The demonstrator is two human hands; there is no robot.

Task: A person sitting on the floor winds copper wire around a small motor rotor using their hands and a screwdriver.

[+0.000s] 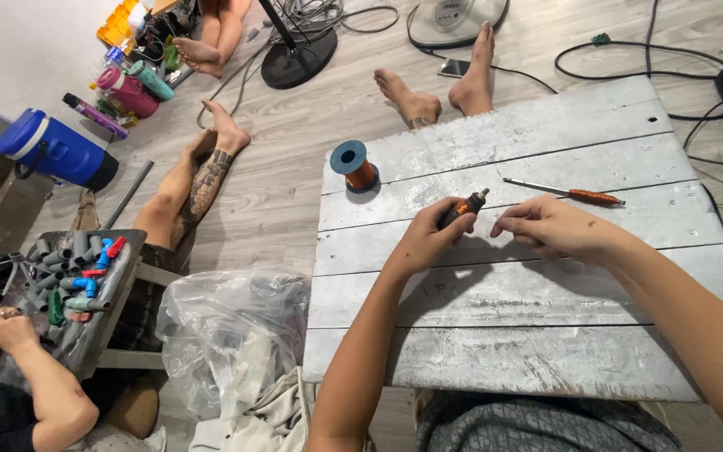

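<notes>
Small copper-wound coil (464,207) gripped by left hand (425,240), right hand (550,228) loosely curled at its three o'clock, nothing seen held, wire spool (355,166) at ten o'clock, screwdriver (564,194) at one o'clock

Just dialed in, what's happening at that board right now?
A person sits at a grey wooden board. The left hand grips a small copper-wound coil piece, while the right hand rests on the board just beside it, fingers curled. A spool of copper wire and an orange-handled screwdriver lie untouched farther back. At the left, another person's hand is at a tray of grey pipe fittings.
</notes>
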